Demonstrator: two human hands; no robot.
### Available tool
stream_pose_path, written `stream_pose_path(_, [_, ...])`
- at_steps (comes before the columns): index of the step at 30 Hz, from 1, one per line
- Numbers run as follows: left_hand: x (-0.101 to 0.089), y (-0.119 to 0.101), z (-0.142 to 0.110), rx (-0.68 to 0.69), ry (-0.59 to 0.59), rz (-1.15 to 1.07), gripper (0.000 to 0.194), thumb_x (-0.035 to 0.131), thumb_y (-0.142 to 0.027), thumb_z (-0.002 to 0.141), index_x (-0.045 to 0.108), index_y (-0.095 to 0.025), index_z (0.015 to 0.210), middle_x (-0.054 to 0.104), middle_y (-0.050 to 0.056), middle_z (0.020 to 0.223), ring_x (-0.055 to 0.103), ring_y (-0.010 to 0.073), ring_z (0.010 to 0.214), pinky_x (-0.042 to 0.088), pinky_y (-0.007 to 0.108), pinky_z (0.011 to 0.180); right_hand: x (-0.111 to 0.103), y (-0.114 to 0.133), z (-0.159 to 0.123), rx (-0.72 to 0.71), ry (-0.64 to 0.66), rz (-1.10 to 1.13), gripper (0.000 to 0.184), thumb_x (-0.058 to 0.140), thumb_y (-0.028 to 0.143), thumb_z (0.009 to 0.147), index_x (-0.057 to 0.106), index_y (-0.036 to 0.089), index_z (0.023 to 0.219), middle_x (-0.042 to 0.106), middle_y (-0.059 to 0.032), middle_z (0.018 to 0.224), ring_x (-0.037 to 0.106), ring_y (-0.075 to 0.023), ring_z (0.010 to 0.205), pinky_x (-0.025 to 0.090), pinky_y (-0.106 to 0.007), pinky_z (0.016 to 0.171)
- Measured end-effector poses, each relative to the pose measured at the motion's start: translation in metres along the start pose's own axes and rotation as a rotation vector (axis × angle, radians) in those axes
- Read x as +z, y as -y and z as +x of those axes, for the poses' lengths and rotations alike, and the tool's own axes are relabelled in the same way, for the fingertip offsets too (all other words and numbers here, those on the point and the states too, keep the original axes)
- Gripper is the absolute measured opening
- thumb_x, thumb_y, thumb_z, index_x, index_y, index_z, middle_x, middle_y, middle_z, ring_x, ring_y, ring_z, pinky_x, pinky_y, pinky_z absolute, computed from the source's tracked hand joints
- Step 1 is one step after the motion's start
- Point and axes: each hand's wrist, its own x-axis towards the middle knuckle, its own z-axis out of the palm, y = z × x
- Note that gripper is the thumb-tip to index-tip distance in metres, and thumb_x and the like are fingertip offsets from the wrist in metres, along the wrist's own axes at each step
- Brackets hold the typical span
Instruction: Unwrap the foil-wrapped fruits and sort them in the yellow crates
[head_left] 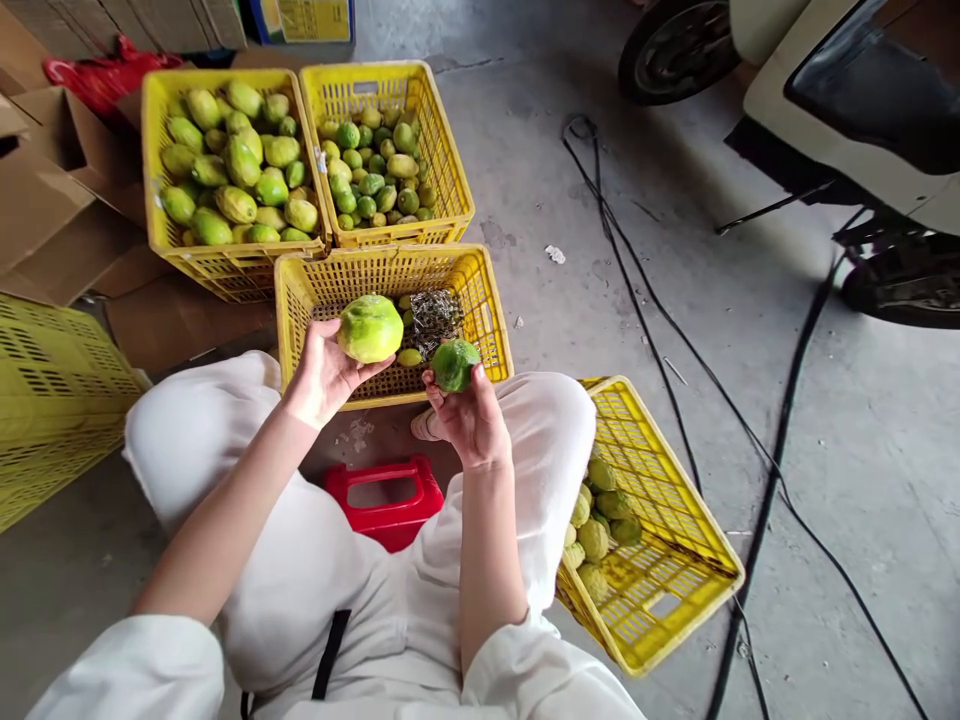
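At far left, a tall crate (56,395) stands near cartons (37,225). Right of these, the rear-left crate (232,278), packed with large green-yellow fruit, sits on the far side of the front crate (491,300).

The left hand (326,375) grips a large fruit (370,330) above the front crate. Thumb and fingers are parted by the fruit's width: thumb on its left side, fingers beneath. The fruit lies forward and right of the palm. Long axis: not determinable; the outline is near round.

Between the two held fruits, a piece of foil (435,318) and a small yellow fruit (409,357) lie in the front crate. Behind it, the rear-right crate (451,138) holds smaller fruit. A red plastic item (386,510) sits between the knees.

The right hand (476,425) holds a smaller green fruit (456,366) at the fingertips, directly forward of the palm; thumb right, fingers left, spaced to its width. This fruit overlaps the front crate's near rim in view; the left hand's fruit reaches farther over the interior.

At right: a side crate (682,478) containing bumpy fruit, then cables (787,420) and a scooter (847,150).
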Motion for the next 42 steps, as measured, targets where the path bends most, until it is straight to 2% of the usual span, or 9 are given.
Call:
stream_pose_path(5, [-0.005,0.001,0.004,0.009,0.027,0.030,0.030,0.067,-0.032,0.084,0.067,-0.026,0.113,0.071,0.006,0.131,0.071,0.0298,0.117,0.065,0.041,0.089,0.006,0.002,0.002,0.075,0.025,0.036,0.031,0.054,0.046,0.098,0.068,0.031,0.121,0.077,0.0000,0.102,0.073,-0.0152,0.089,0.061,-0.028,0.078])
stream_pose_path(9, [-0.010,0.003,0.007,0.018,0.057,0.045,0.035,0.069,-0.034,0.083,0.065,-0.025,0.116,0.068,0.007,0.136,0.069,0.0300,0.120,0.065,0.044,0.090,0.010,0.002,0.005,0.093,-0.004,0.087,0.035,0.044,0.044,0.102,0.070,0.030,0.120,0.077,-0.0031,0.101,0.070,-0.0165,0.086,0.058,-0.027,0.070])
stream_pose_path(12, [-0.013,0.005,0.008,0.033,0.081,0.076,0.041,0.075,-0.040,0.080,0.064,-0.026,0.117,0.065,0.007,0.139,0.066,0.0308,0.125,0.065,0.042,0.092,0.011,0.001,0.007,0.110,0.008,0.136,0.031,0.047,0.039,0.101,0.072,0.030,0.116,0.077,-0.0017,0.107,0.069,-0.0155,0.085,0.058,-0.026,0.071])
stream_pose_path(18, [-0.011,0.005,0.006,0.071,0.100,0.153,0.051,0.082,-0.032,0.077,0.062,-0.028,0.123,0.065,0.007,0.138,0.066,0.0285,0.126,0.063,0.038,0.095,0.009,0.001,0.006,0.069,0.022,0.101,0.025,0.064,0.047,0.092,0.076,0.029,0.104,0.076,0.0022,0.094,0.068,-0.0137,0.079,0.060,-0.024,0.071])
stream_pose_path(23, [-0.009,0.004,0.005,0.038,0.096,0.175,0.047,0.082,-0.033,0.075,0.066,-0.020,0.118,0.071,0.012,0.125,0.068,0.0312,0.122,0.062,0.042,0.097,0.007,0.002,0.007,0.064,0.056,0.070,0.036,0.067,0.060,0.088,0.074,0.030,0.107,0.076,0.0010,0.092,0.069,-0.0146,0.080,0.059,-0.025,0.069])
stream_pose_path(28, [-0.009,0.004,0.004,0.032,0.105,0.167,0.046,0.082,-0.029,0.074,0.066,-0.019,0.116,0.071,0.011,0.127,0.068,0.0294,0.122,0.064,0.038,0.095,0.003,-0.001,0.012,0.062,0.041,0.029,0.045,0.059,0.069,0.090,0.073,0.027,0.096,0.077,-0.0036,0.099,0.068,-0.0163,0.079,0.057,-0.027,0.063])
stream_pose_path(32, [-0.010,0.006,0.006,-0.001,0.109,0.141,0.045,0.078,-0.032,0.078,0.066,-0.019,0.119,0.072,0.011,0.126,0.068,0.0280,0.122,0.064,0.034,0.092,0.004,-0.005,0.012,0.003,-0.021,-0.057,0.042,0.068,0.064,0.087,0.072,0.029,0.111,0.078,-0.0021,0.111,0.072,-0.0177,0.084,0.060,-0.028,0.065])
stream_pose_path(38, [-0.013,0.008,0.008,-0.013,0.083,0.127,0.040,0.077,-0.037,0.079,0.067,-0.018,0.113,0.073,0.011,0.123,0.068,0.0283,0.119,0.064,0.036,0.091,0.010,-0.007,0.008,-0.064,-0.057,-0.110,0.049,0.073,0.066,0.081,0.075,0.030,0.113,0.078,-0.0001,0.102,0.075,-0.0168,0.082,0.061,-0.025,0.064])
stream_pose_path(42, [-0.016,0.009,0.011,-0.002,0.054,0.150,0.037,0.077,-0.040,0.078,0.067,-0.019,0.106,0.073,0.011,0.121,0.067,0.0285,0.119,0.061,0.039,0.095,0.010,-0.003,0.005,-0.071,-0.026,-0.154,0.049,0.081,0.058,0.077,0.074,0.030,0.117,0.077,0.0000,0.104,0.074,-0.0174,0.087,0.063,-0.028,0.074])
